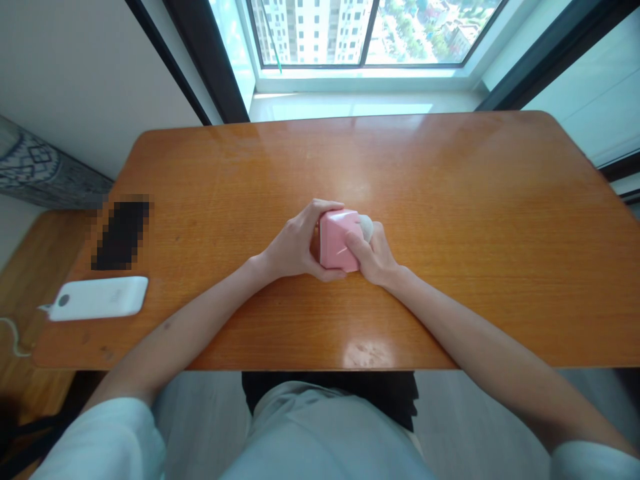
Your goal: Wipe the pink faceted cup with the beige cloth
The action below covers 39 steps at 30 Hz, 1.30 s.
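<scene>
A small glossy pink box (pixel 336 240) is between my hands above the middle of the table. My left hand (pixel 305 241) spans its left side, thumb at the near edge and fingers at the far edge. My right hand (pixel 374 253) grips it from the right, with the thumb pressed on its pink face. A rounded greyish-white thing (pixel 366 228) shows between the box and my right fingers. Its kind is unclear, and I cannot tell whether it is part of the box. Most of my right fingers are hidden behind.
A brown wooden table (pixel 240 187) spreads under my arms. On its left side lie a white power strip-like object (pixel 100 298) with a cable and a dark pixelated object (pixel 121 235). A window (pixel 370 33) stands beyond the far edge, and a patterned grey fabric (pixel 45 167) at left.
</scene>
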Tool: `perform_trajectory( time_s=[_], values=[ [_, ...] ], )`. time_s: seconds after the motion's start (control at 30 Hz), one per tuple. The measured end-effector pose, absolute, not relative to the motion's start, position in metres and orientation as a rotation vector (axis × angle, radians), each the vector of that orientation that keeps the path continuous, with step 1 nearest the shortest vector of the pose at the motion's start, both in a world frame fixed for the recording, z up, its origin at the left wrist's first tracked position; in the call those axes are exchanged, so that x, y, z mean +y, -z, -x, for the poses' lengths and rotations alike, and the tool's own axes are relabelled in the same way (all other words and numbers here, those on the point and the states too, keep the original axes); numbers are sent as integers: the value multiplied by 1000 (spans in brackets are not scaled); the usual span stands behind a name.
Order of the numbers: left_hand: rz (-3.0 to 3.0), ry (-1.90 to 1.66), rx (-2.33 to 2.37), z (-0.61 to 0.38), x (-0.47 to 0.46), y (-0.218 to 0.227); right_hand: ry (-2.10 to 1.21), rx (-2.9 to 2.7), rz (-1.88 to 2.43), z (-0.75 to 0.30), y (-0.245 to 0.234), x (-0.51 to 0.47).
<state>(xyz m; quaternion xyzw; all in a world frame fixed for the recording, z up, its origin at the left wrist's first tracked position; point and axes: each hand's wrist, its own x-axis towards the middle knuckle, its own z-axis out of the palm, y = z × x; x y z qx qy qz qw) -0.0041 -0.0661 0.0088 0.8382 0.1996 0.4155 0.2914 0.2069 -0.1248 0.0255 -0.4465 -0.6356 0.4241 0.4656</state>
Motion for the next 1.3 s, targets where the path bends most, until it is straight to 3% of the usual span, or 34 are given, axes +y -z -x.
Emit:
perform_trajectory(
  time_s=[0.17, 0.6, 0.87, 1.1, 1.3],
  values=[
    [-2094, -1002, 549, 4, -67, 0, -1036, -1601, 1096, -205, -27, -124],
    [-2577, -1144, 381, 13, -55, 6, -1122, -1481, 1070, -205, -28, -122],
    [-2315, -1199, 459, 4, -66, -9, -1070, -1504, 1070, -205, -24, -122],
    [-1935, -920, 558, 3, -69, -4, -1015, -1558, 1096, -204, -27, -123],
    [-2225, -1152, 439, 6, -60, 5, -1068, -1514, 1081, -206, -27, -123]
  ],
)
